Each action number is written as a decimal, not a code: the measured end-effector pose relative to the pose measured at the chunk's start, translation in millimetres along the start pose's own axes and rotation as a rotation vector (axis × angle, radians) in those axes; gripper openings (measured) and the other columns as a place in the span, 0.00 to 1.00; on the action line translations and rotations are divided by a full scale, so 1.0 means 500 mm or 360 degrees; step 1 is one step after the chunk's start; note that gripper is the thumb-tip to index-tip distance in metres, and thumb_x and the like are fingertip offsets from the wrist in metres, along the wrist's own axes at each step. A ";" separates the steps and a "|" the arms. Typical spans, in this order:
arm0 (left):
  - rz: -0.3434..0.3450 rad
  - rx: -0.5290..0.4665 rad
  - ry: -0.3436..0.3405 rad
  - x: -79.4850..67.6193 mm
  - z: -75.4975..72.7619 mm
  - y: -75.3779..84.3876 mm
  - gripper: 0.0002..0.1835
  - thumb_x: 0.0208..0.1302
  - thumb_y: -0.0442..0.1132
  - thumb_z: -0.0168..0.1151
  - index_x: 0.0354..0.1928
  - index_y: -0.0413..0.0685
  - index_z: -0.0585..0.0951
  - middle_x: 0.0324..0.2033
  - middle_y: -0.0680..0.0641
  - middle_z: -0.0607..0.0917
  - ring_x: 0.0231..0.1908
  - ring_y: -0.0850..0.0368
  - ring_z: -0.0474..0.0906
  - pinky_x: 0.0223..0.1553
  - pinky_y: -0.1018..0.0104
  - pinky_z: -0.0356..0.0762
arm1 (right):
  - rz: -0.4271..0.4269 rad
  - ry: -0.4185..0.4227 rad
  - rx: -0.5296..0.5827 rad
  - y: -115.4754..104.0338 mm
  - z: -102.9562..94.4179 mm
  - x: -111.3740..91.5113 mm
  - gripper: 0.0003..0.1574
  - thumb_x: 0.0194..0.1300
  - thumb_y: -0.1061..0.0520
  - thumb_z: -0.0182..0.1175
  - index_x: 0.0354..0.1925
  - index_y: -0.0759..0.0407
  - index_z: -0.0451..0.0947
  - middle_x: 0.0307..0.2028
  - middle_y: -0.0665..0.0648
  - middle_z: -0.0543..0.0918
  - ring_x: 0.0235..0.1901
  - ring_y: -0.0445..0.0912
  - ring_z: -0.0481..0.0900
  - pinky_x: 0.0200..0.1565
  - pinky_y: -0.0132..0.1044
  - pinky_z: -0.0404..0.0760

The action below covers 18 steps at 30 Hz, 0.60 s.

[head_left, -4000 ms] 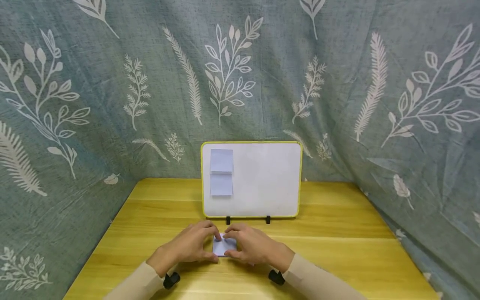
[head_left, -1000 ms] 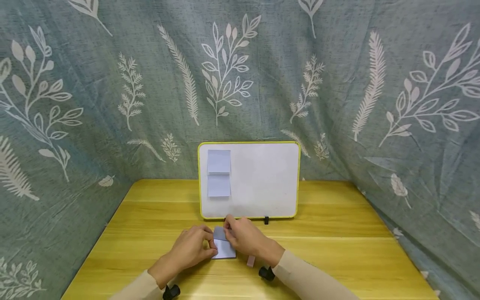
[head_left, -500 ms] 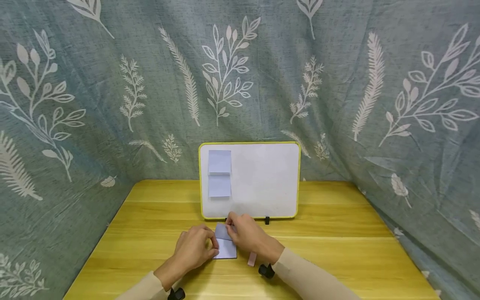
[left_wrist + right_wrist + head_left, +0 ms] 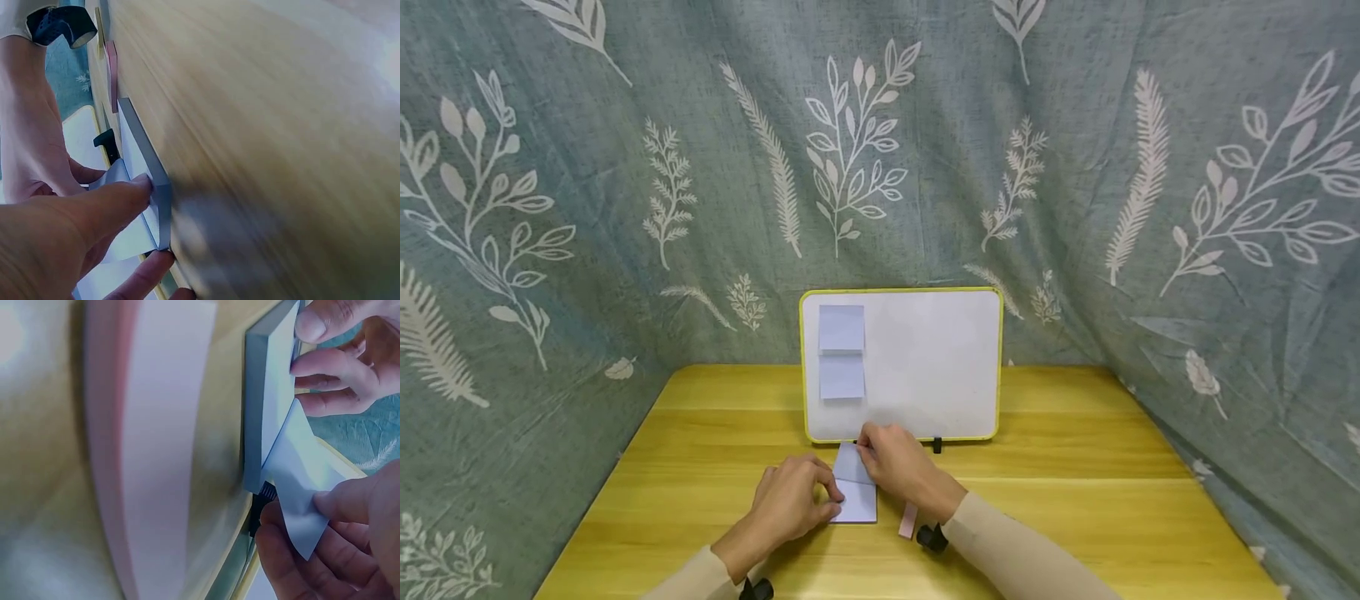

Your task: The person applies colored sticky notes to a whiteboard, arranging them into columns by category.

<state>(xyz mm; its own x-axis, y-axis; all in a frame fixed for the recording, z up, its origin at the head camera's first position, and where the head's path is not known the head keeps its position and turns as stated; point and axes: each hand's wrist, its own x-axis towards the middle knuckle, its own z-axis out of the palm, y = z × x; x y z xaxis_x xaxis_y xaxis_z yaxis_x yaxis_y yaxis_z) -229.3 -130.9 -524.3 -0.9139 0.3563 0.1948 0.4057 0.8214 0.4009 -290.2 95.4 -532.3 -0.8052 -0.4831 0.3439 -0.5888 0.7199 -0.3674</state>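
Observation:
A pad of pale blue sticky notes (image 4: 859, 505) lies on the wooden table in front of a small whiteboard. Its top note (image 4: 852, 463) is lifted and bends back toward the board, attached along a crease across the pad. My right hand (image 4: 901, 467) pinches the lifted end of this note; in the right wrist view the thumb presses on the curled sheet (image 4: 299, 469), with fingers behind it. My left hand (image 4: 792, 500) grips the pad at its left side. In the left wrist view, its thumb rests on top of the pad (image 4: 145, 145), other fingertips at the edge.
The yellow-framed whiteboard (image 4: 936, 367) stands behind on black feet (image 4: 937, 445). On its left side are an upper blue note (image 4: 842, 328) and a lower blue note (image 4: 842, 377). A narrow pink sticky pad (image 4: 907, 520) lies by my right wrist. Patterned cloth (image 4: 880, 167) surrounds the table.
Four seconds ago both hands were over the flat pad. Since then my right hand has pinched the top note and pulled it up and away toward the board; more of the note has lifted.

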 end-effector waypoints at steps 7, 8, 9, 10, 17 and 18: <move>-0.0013 0.0001 -0.0022 0.001 -0.001 0.005 0.11 0.59 0.43 0.94 0.27 0.69 0.97 0.54 0.53 0.97 0.55 0.43 0.91 0.48 0.38 0.82 | 0.0043 0.0040 -0.0034 0.003 0.002 0.004 0.04 0.81 0.62 0.73 0.43 0.56 0.89 0.36 0.54 0.94 0.30 0.38 0.83 0.35 0.31 0.82; -0.0013 0.0000 -0.0025 0.001 -0.001 0.005 0.12 0.59 0.43 0.94 0.27 0.69 0.97 0.54 0.52 0.97 0.55 0.43 0.91 0.48 0.37 0.82 | 0.0045 0.0043 -0.0037 0.003 0.002 0.004 0.04 0.81 0.62 0.73 0.43 0.56 0.90 0.37 0.54 0.95 0.31 0.39 0.84 0.35 0.31 0.83; -0.0017 0.0002 -0.0028 0.000 0.000 0.004 0.12 0.58 0.42 0.94 0.26 0.69 0.96 0.54 0.52 0.97 0.55 0.44 0.90 0.48 0.38 0.82 | 0.0048 0.0045 -0.0035 0.004 0.003 0.004 0.04 0.81 0.62 0.72 0.43 0.56 0.90 0.37 0.54 0.95 0.31 0.39 0.84 0.35 0.31 0.83; -0.0018 0.0006 -0.0027 0.000 0.000 0.004 0.12 0.58 0.42 0.94 0.26 0.68 0.96 0.54 0.52 0.97 0.54 0.44 0.90 0.48 0.38 0.82 | 0.0050 0.0045 -0.0026 0.004 0.002 0.005 0.04 0.81 0.62 0.72 0.43 0.56 0.90 0.37 0.54 0.95 0.32 0.39 0.85 0.36 0.31 0.84; 0.0001 0.0021 0.0002 0.001 0.000 0.003 0.12 0.59 0.41 0.93 0.26 0.67 0.96 0.54 0.51 0.96 0.54 0.43 0.91 0.49 0.35 0.83 | 0.0087 0.0085 0.0034 0.006 -0.007 0.008 0.04 0.81 0.64 0.71 0.43 0.58 0.90 0.36 0.54 0.95 0.29 0.37 0.81 0.33 0.30 0.82; -0.0002 0.0020 -0.0001 0.001 0.000 0.004 0.12 0.59 0.41 0.93 0.26 0.67 0.96 0.54 0.51 0.96 0.54 0.43 0.91 0.49 0.34 0.83 | 0.0092 0.0094 0.0035 0.007 -0.009 0.008 0.04 0.81 0.64 0.71 0.43 0.58 0.90 0.36 0.54 0.95 0.29 0.37 0.82 0.32 0.31 0.82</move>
<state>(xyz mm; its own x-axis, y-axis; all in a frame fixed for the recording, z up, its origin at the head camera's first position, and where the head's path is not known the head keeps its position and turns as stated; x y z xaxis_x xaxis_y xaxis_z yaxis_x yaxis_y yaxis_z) -229.1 -129.0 -523.5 -0.9144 0.3557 0.1936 0.4043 0.8275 0.3896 -295.1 98.1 -528.1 -0.8326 -0.4104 0.3719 -0.5436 0.7341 -0.4069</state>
